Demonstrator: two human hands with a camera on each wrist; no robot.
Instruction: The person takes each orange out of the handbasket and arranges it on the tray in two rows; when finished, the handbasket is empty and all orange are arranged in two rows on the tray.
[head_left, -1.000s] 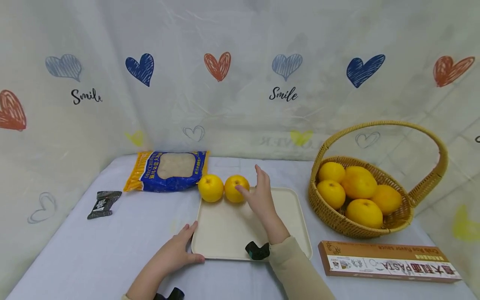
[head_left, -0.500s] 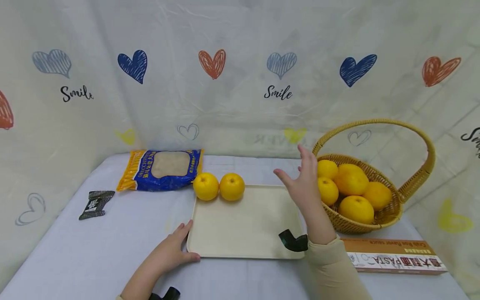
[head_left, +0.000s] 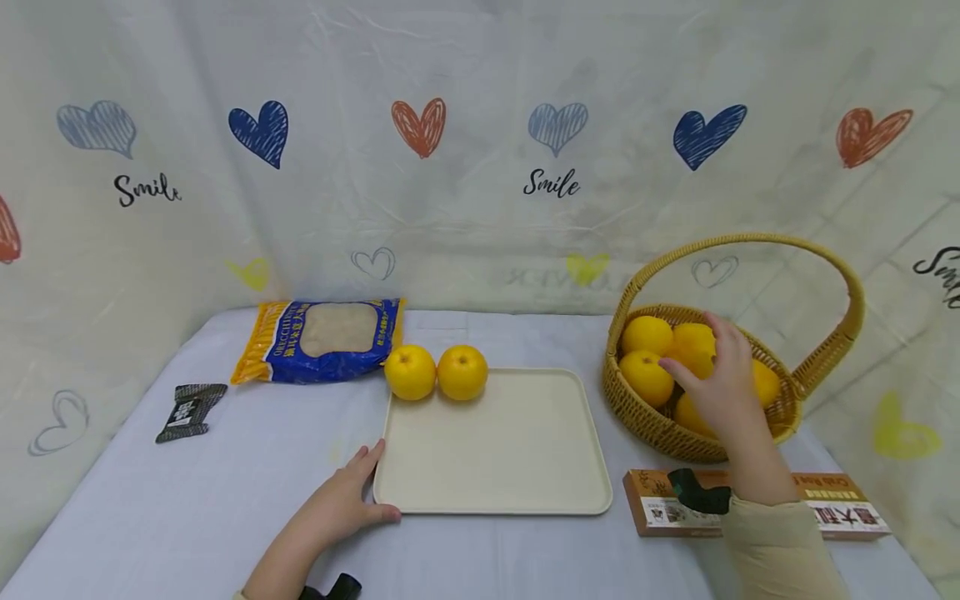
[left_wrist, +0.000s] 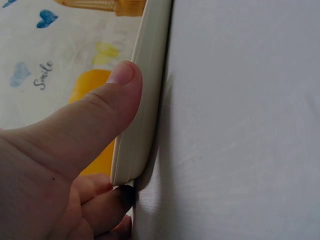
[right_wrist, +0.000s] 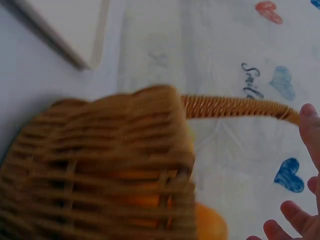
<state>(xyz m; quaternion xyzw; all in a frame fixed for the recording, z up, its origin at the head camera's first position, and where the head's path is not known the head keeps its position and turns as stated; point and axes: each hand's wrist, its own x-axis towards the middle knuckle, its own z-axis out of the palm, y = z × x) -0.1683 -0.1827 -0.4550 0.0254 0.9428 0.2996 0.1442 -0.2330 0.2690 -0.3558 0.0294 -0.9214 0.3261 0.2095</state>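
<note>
At the near left corner of a cream tray (head_left: 495,450), my left hand (head_left: 341,500) holds the rim. Its thumb (left_wrist: 107,107) lies against the front wall and its fingers are at the left side. Two yellow-orange oranges, one (head_left: 410,372) left of the other (head_left: 462,372), sit side by side at the tray's far left corner. My right hand (head_left: 723,379) is over the wicker basket (head_left: 637,421), thumb and fingers spread apart, nothing between them. Several oranges (head_left: 647,379) fill the basket, some partly hidden by that hand. In the right wrist view, its fingertips (right_wrist: 295,215) appear beyond the basket's woven side.
A blue and orange pasta bag (head_left: 322,342) lies behind the tray at left. Further left is a small black wrapped packet (head_left: 191,412). A long pasta box (head_left: 840,508) lies before the basket, partly under the right forearm. The tall basket handle (head_left: 750,240) arches above the fruit.
My right hand has moved right, from beside the oranges on the tray to above the basket. My left hand stays at the tray corner. The head view has shifted slightly.
</note>
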